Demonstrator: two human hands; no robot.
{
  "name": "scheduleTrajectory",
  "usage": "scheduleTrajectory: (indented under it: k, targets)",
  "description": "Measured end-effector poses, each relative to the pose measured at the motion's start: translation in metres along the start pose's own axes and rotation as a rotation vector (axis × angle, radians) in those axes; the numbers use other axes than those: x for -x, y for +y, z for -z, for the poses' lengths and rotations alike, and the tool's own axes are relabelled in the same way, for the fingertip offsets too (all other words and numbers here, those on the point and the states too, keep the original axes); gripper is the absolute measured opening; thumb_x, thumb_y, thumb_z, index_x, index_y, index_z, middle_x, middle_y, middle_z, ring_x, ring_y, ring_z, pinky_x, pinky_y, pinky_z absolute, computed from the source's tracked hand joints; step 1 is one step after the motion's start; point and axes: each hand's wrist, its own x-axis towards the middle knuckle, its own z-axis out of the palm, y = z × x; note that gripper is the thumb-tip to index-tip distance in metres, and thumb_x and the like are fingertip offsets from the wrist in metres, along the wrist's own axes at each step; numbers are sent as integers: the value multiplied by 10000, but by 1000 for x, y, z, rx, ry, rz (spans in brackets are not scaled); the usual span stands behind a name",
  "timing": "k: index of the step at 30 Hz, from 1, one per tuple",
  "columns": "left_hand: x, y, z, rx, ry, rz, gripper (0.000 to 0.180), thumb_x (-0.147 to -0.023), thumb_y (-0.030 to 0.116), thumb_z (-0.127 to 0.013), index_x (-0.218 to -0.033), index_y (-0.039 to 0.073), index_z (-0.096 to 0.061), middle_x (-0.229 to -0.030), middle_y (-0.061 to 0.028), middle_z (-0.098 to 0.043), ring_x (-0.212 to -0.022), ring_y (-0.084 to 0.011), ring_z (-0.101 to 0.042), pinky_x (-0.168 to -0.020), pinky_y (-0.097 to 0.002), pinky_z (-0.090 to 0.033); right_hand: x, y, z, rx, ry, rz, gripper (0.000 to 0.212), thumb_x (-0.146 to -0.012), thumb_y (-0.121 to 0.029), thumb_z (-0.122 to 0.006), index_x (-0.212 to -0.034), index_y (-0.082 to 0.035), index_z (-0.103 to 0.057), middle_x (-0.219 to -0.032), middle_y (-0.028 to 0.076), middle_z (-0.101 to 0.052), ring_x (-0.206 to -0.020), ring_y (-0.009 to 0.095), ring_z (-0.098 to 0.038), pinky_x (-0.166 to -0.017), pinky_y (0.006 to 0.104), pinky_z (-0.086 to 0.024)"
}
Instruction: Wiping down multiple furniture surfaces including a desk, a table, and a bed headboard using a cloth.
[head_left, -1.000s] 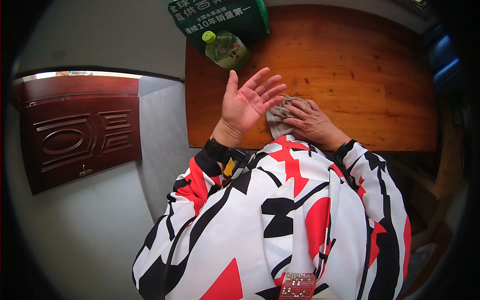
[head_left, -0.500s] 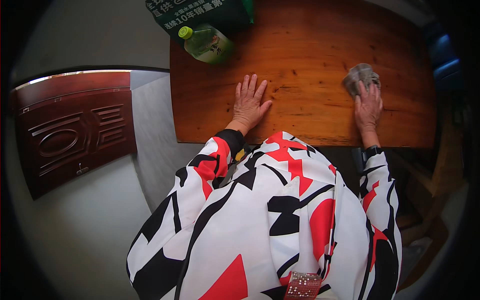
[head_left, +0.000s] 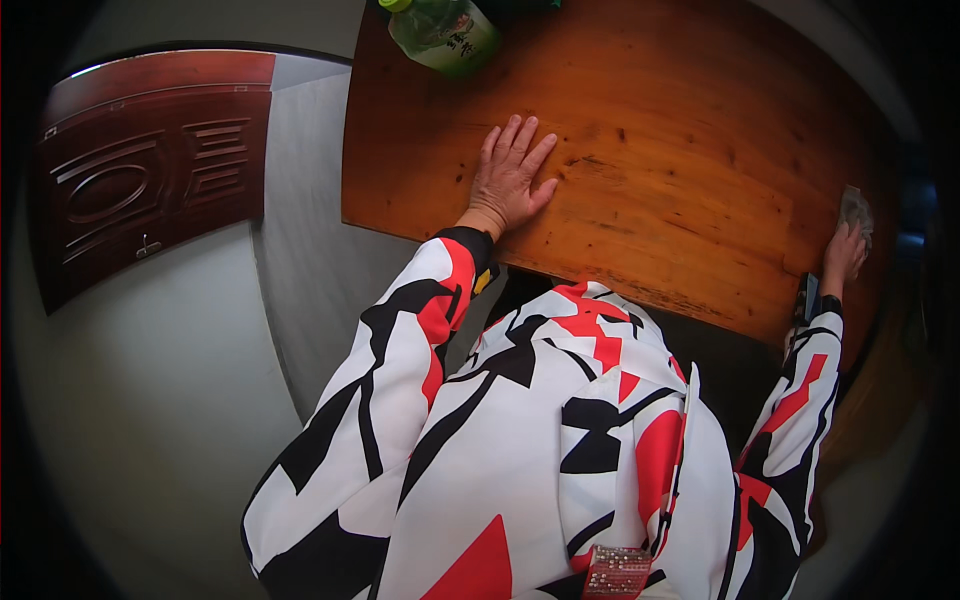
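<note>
My left hand [head_left: 512,178] lies flat on the wooden table [head_left: 660,150], fingers spread and nothing in them. Over at the table's right edge, my right hand [head_left: 846,250] has its fingers bent over a crumpled grey cloth [head_left: 856,212]. The cloth sticks out beyond my fingertips, and part of it is covered by the hand. The tabletop is orange-brown with dark knots and worn marks.
A clear green bottle [head_left: 445,35] with a yellow-green cap is on the far left of the table, cut by the upper edge. Beyond the table's left side are a dark red panelled door [head_left: 150,180] and a grey floor strip [head_left: 305,170].
My right hand has moved with the cloth to the right, out to the table's right edge. My left hand stays flat on the table. The whole view has tilted and shifted.
</note>
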Motion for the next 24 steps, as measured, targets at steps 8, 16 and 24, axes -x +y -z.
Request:
scheduleTrajectory:
  k: [8,16,24]
  targets:
    - [1,3,-1,34,32,11,637,-792,388,-601,-1375,197,-429,-1464,-108,-331,-1368,-296,-267,-1121,-449,-165,179,-260,63,-219,97,910,466,-902,-331,-526,-1360,-292,-448,-1454,50,-354,-1354,248,-296,-1071,462,-264]
    - [16,-17,-14,53,125,36,598,-802,361,-630,-1338,165,-450,-1447,-103,-351,-1360,-279,-277,-1116,-442,-187,247,-202,90,-354,-57,1181,409,-867,-215,-553,-1276,-221,-535,-1399,95,-422,-1334,287,-337,-1085,422,-256]
    - [113,-99,51,-398,101,552,520,-849,257,-587,-1310,57,-455,-1411,-137,-368,-1329,-307,-303,-1088,-450,-237,162,-163,79,-82,-160,279,475,-903,-314,-490,-1364,-205,-452,-1407,145,-402,-1305,322,-357,-1041,477,-303]
